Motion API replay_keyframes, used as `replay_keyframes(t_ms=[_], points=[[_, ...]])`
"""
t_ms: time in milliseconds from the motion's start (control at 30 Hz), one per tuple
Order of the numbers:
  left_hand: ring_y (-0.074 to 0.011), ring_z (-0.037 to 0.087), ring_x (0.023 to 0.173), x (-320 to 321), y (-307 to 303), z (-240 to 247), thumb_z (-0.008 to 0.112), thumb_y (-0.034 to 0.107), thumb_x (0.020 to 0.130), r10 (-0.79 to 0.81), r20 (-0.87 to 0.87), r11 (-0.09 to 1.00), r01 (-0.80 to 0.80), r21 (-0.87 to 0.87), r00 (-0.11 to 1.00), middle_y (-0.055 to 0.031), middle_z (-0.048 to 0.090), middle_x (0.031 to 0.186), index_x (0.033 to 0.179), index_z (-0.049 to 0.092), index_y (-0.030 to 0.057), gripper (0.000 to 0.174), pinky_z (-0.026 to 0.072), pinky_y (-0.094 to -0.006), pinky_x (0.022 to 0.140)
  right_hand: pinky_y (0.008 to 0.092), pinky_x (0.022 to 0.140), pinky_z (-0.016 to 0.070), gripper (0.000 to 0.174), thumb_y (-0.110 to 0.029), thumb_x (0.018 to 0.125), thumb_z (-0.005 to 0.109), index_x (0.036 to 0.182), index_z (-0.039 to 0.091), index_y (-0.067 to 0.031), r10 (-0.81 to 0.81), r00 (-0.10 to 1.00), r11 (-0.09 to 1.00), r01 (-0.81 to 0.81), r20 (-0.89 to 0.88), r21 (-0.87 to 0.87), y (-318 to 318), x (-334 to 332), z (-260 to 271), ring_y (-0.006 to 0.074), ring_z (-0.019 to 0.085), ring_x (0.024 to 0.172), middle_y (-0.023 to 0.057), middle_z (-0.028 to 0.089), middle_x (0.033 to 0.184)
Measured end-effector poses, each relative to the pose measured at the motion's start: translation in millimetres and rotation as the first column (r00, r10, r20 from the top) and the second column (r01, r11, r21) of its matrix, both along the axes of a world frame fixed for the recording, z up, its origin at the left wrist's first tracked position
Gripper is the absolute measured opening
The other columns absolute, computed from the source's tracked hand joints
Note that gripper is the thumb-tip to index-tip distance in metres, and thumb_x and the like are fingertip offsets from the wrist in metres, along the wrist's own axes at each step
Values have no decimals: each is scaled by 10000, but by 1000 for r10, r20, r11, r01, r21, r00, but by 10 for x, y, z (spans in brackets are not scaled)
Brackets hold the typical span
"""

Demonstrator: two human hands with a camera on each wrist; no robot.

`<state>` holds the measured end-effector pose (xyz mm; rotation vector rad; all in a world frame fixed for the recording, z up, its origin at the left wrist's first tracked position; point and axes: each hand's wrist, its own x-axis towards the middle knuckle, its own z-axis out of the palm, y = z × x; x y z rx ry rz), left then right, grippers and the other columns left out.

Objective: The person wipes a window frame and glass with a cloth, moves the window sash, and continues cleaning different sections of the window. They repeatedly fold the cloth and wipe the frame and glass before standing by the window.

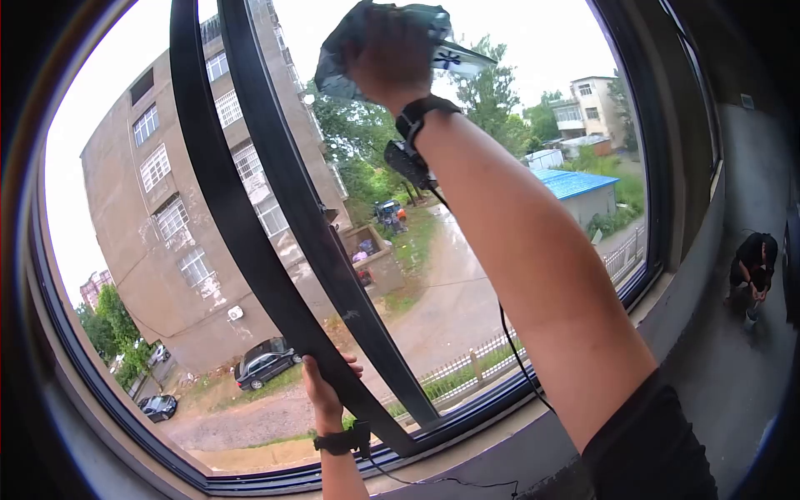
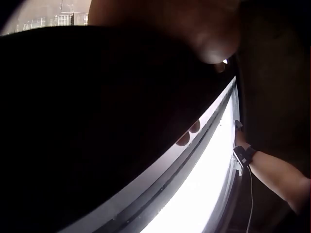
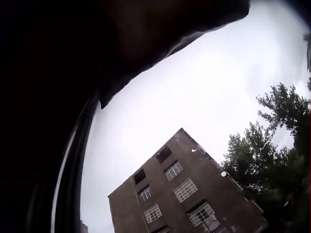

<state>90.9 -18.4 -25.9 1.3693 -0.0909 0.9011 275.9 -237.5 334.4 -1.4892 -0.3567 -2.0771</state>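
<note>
In the head view my right hand [image 1: 390, 54] is raised at the top of the window, gripping a crumpled grey-green cloth [image 1: 337, 62] against the glass. A pale flap of it with a dark mark hangs out to the right. Lower down, my left hand [image 1: 323, 390] holds the edge of a dark sash frame [image 1: 275, 279], thumb on the near side and fingertips showing past the far side. The left wrist view shows fingertips [image 2: 183, 139] beyond the dark frame. Most of the right wrist view is dark, with the cloth's edge [image 3: 182, 42] against the sky.
A second dark upright [image 1: 292, 179] stands beside the held frame. The window's bottom rail [image 1: 475, 407] runs below. Thin cables hang from both wrist cameras. At the far right a person [image 1: 754, 265] bends over a small container. Buildings, trees and parked cars show outside.
</note>
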Motion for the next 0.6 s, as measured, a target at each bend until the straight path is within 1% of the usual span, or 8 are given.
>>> replay_keyframes(t_ms=[33,133,233,367,433,533,567,600], points=[[-242,612,567,-18,-80,50,407,668,864,1,26,999,-2,32,1000,-137,607,735,1000,508,-15,704,516,-339,528,473,903,367,447,-422,844,536,1140,507,-89,191,979,976,-198,-76,-94,86,-405,-122,328,498,1053,158,557,1092],[-228,606,557,-77,-79,3,428,658,863,24,49,1000,-24,3,999,-129,602,705,924,520,6,661,511,-325,524,459,951,343,453,-329,757,657,1123,540,-88,539,769,820,-386,344,-422,846,-548,-104,322,482,1060,145,548,1094],[-221,632,587,-127,-138,0,384,644,887,63,51,998,-63,7,997,-135,617,718,888,545,-9,673,515,-307,536,434,992,339,479,-329,743,672,1135,568,-76,457,859,828,-316,232,-463,838,-798,-326,297,473,1115,115,550,1163],[-214,613,578,-110,-88,-38,412,671,859,105,38,992,-102,-69,994,-123,598,709,919,525,5,678,508,-320,534,397,1018,350,445,-354,765,659,1141,614,-121,521,781,737,-208,345,-643,521,-630,-388,267,476,1142,77,550,1195],[-225,592,549,-102,7,-97,419,691,841,143,25,981,-139,-135,989,-119,579,692,918,519,9,694,503,-325,519,406,996,382,411,-347,805,623,1167,591,-154,344,842,750,20,415,-661,154,-360,-297,263,479,1155,49,547,1217],[-233,577,535,-140,204,-184,390,713,837,151,6,962,-146,-231,989,-107,571,682,902,534,23,708,502,-338,518,436,947,432,394,-329,872,561,1226,531,-159,570,800,621,-568,-186,-540,-520,176,-240,307,467,1191,96,514,1279],[-234,569,521,-163,264,-258,380,718,837,169,5,947,-161,-277,986,-103,567,672,896,540,29,709,502,-339,515,439,955,421,388,-327,878,556,1225,534,-155,498,830,686,-555,-252,-471,-809,287,-305,323,466,1190,111,514,1277],[-222,578,508,-171,338,-289,363,714,846,158,10,950,-149,-274,987,-74,575,651,841,564,58,686,494,-338,476,446,961,409,383,-327,885,549,1226,536,-153,304,953,836,-263,7,-482,-1082,530,-335,338,466,1188,122,515,1274]])
